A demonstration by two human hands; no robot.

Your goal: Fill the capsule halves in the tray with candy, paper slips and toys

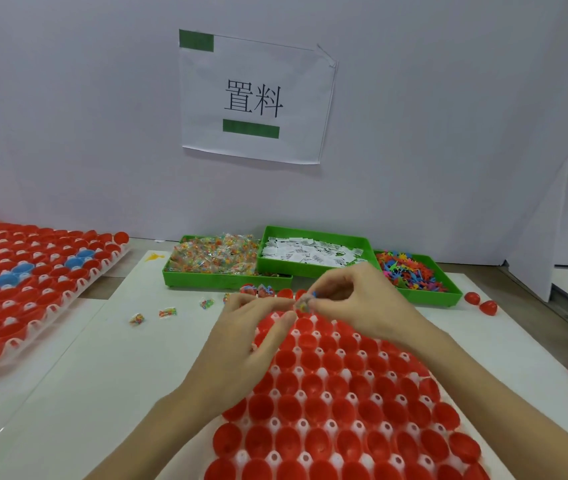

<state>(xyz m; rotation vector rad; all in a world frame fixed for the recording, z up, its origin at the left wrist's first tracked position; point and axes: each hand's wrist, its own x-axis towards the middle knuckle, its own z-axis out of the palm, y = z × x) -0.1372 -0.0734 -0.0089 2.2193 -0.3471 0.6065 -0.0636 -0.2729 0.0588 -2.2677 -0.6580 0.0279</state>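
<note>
Both pinching small pieces — right hand (355, 299), left hand (258, 317) — over tray's (344, 393) far row, bins (310, 268) near, for short reaches.

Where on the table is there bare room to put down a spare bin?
Bare white board lies between the left tray and the near tray, below the loose candies. A narrower strip runs right of the near tray. The back is crowded: three green bins side by side, both hands just before them.
</note>
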